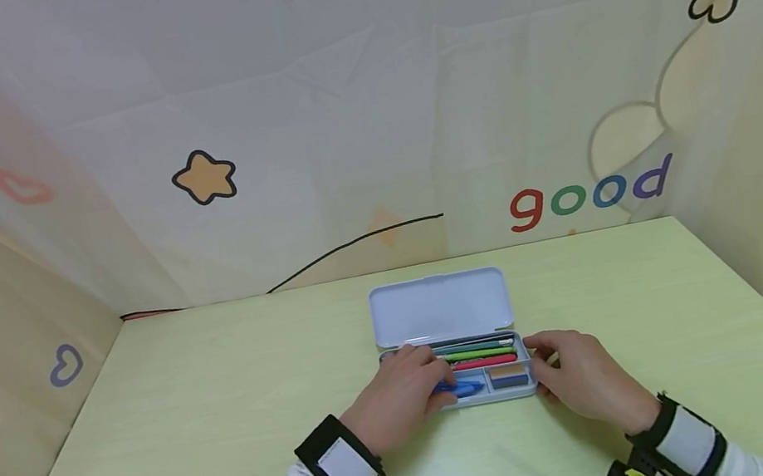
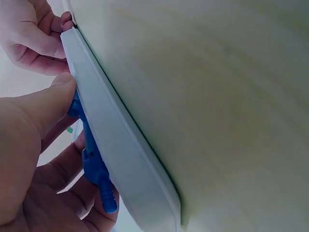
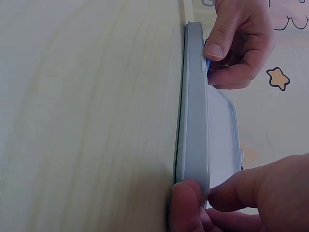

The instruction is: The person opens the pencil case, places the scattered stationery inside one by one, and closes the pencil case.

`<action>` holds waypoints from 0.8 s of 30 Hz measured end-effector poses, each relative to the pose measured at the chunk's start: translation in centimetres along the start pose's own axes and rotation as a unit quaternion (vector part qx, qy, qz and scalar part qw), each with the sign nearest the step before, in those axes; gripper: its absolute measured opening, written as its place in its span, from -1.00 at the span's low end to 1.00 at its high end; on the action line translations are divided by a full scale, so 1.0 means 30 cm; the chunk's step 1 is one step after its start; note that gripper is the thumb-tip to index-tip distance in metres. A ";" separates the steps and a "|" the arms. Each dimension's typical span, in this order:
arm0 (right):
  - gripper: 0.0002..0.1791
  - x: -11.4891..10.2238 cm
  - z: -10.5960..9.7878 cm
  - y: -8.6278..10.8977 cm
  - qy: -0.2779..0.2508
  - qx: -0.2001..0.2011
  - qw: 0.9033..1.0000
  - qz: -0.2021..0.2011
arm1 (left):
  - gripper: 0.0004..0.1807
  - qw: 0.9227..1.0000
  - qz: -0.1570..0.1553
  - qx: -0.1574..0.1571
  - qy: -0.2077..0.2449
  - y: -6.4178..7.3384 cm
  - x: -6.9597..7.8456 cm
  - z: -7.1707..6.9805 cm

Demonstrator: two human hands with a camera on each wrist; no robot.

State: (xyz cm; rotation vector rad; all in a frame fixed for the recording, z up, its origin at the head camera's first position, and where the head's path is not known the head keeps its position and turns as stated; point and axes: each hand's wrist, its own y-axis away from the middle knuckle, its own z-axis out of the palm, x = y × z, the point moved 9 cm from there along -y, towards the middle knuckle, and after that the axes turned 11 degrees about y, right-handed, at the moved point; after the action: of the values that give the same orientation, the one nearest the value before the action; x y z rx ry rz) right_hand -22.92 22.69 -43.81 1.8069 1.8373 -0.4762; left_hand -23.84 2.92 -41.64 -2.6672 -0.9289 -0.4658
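Note:
A pale blue pencil case lies on the table with its lid tipped back. Around a blue drawing compass, in the case's front compartment, my left hand curls its thumb and fingers. The compass's ridged handle shows in the left wrist view, while part of it is hidden by the hand from above. My right hand grips the case's right end, with the fingertips on its outer wall. Behind the compass are a red pencil, a green pencil and darker pencils.
In the front right compartment lies a small block, tan and dark blue. The light wooden table ends at a printed cloth at the back, with more cloth at both sides.

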 end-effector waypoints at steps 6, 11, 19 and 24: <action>-0.57 -0.001 0.001 -0.002 0.001 -0.001 1.000 0.001 | -0.85 1.000 0.004 0.006 0.004 0.001 0.006 -0.002; -0.57 0.000 0.003 -0.001 0.002 0.000 1.000 0.002 | -0.86 1.000 0.013 0.009 0.003 0.002 0.015 -0.010; -0.57 -0.002 0.001 0.000 0.005 0.003 1.000 0.001 | -0.89 0.999 0.032 0.020 -0.016 0.001 0.027 -0.015; -0.56 -0.001 0.002 -0.001 0.000 0.003 1.000 0.001 | -0.91 0.999 0.036 0.011 -0.018 -0.001 0.030 -0.007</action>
State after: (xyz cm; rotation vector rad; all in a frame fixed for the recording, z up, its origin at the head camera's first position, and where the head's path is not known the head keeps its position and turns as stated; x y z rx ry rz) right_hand -22.96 22.63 -43.83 1.8117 1.8366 -0.4820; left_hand -23.24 3.37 -41.11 -2.6868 -0.8396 -0.3889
